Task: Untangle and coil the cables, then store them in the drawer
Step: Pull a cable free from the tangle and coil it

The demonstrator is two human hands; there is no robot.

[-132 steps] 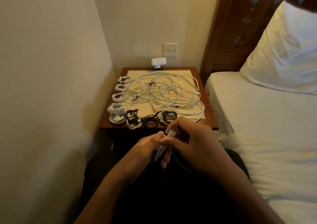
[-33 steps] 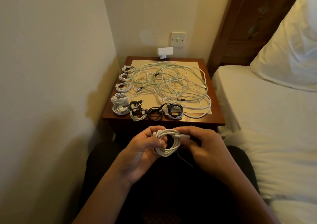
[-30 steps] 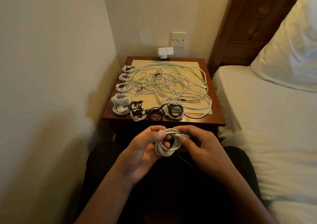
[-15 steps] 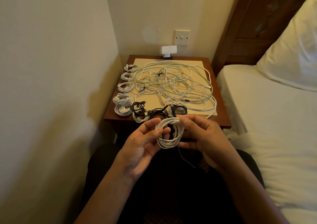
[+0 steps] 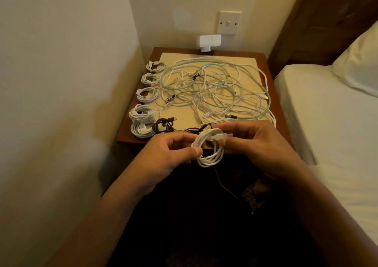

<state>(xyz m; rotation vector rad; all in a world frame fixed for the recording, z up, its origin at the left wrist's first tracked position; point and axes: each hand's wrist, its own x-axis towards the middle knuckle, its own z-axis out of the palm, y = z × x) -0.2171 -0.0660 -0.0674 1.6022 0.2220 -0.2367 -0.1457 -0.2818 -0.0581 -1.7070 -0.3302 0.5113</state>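
- The left hand point(image 5: 163, 154) and right hand point(image 5: 257, 144) are nearest, just in front of the counter point(image 5: 126, 136). Each grip is closed in a pinch on one white coil point(image 5: 210, 150), held between them.
- The coil looks light, soft and springy. I think it will pop open unless held across all its loops.
- On the counter lie a loose tangle point(image 5: 214, 91) and small coils point(image 5: 146, 95).
- No words can be read anywhere.
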